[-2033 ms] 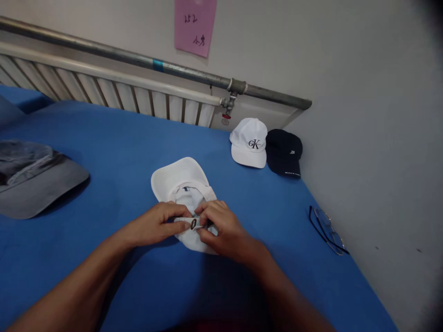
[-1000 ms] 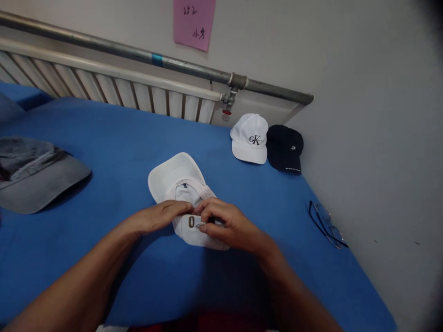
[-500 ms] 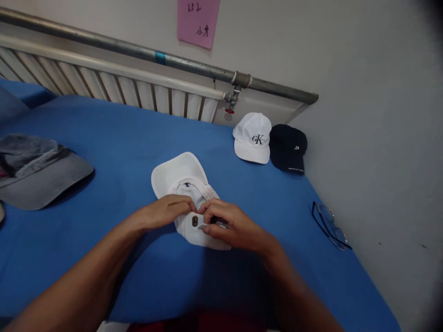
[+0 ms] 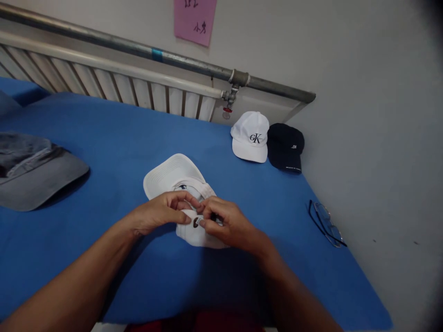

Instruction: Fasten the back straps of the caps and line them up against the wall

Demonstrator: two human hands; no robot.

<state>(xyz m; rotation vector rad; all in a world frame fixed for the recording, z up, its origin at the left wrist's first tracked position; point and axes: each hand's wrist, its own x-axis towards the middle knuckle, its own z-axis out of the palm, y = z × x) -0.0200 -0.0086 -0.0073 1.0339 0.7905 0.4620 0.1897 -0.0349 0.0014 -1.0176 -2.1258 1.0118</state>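
A white baseball cap point(image 4: 175, 173) lies with its inside facing up on the blue surface, its brim pointing away to the left. My left hand point(image 4: 161, 213) pinches the cap's back edge, thumb near the dark metal buckle. From the other side, my right hand point(image 4: 230, 222) pinches the end of the strap point(image 4: 200, 222) at the buckle point(image 4: 195, 222). The fingertips of both hands nearly meet over the cap opening. Part of the strap is hidden beneath my right fingers.
A white cap with black letters point(image 4: 249, 137) and a black cap point(image 4: 286, 147) sit by the wall. Glasses point(image 4: 327, 223) lie near the right edge. A grey cap point(image 4: 41, 177) rests at left on the blue cloth point(image 4: 114, 138). Behind runs a radiator point(image 4: 138, 92) under a pipe point(image 4: 194, 63).
My left fingers have lifted and curled, and the thumb now presses beside the buckle. The strap end at my right fingertips has shifted over the buckle. The view has moved slightly.
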